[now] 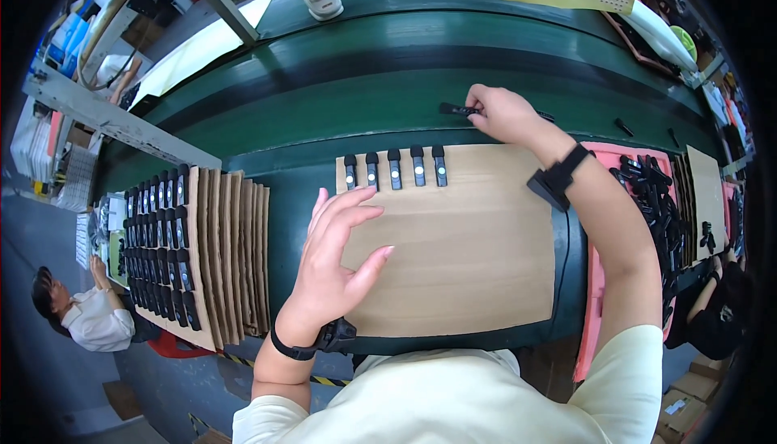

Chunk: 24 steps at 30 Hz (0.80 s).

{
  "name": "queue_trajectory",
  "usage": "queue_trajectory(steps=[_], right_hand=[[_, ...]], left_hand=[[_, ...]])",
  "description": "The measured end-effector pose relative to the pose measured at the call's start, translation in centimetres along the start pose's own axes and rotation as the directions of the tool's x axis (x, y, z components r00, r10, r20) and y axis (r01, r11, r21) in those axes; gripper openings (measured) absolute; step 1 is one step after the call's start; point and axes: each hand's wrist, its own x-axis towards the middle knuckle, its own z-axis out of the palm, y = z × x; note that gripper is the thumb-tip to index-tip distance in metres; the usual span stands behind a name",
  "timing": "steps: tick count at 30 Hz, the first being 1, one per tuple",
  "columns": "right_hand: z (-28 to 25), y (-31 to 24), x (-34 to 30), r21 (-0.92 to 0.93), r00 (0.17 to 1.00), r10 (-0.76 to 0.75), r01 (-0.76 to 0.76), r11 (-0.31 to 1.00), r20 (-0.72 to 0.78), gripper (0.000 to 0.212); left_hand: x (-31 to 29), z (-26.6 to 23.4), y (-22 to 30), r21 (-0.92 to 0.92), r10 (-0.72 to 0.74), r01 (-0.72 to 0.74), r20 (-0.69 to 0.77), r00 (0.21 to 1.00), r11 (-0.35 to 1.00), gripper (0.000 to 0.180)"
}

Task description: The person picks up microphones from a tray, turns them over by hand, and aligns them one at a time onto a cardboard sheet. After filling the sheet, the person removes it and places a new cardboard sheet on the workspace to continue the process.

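Note:
Between the fingertips of my right hand (500, 114) is a small black clip-on microphone (453, 109), held over the green bench beyond the cardboard. My left hand (330, 262) is open, fingers spread, above the left part of a brown cardboard sheet (465, 258), and holds nothing. Along the sheet's far edge several dark microphones (395, 170) with black foam tips stand in a row, each showing a small pale round spot. Beyond my right wrist lies another dark piece (545, 116), partly hidden by my hand.
At left stands a stack of cardboard sheets (231, 258), its outer face covered with rows of microphones. A pink tray (595, 282) at right holds a black heap (655, 209). Loose black pieces (623, 127) lie on the bench (356, 108). A fan (324, 3) stands behind; people sit at both sides.

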Motion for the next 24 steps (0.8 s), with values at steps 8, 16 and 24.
queue_trajectory(steps=[8, 16, 24], right_hand=[[-2.4, -10.3, -15.8, 0.567, 0.934, -0.246, 0.353, 0.744, -0.259, 0.026], [-2.0, -11.5, -19.4, 0.529, 0.897, -0.188, 0.393, 0.752, -0.4, 0.031], [0.1, -12.0, -20.7, 0.548, 0.878, -0.172, 0.42, 0.723, -0.446, 0.033]], left_hand=[[1.5, 1.6, 3.1, -0.131, 0.103, -0.095, 0.056, 0.993, 0.987, 0.044], [1.7, 3.0, 4.0, -0.359, 0.146, -0.111, 0.071, 0.987, 0.927, 0.029], [-0.2, 4.0, 3.9, -0.34, 0.182, -0.166, 0.018, 0.983, 0.926, 0.022]])
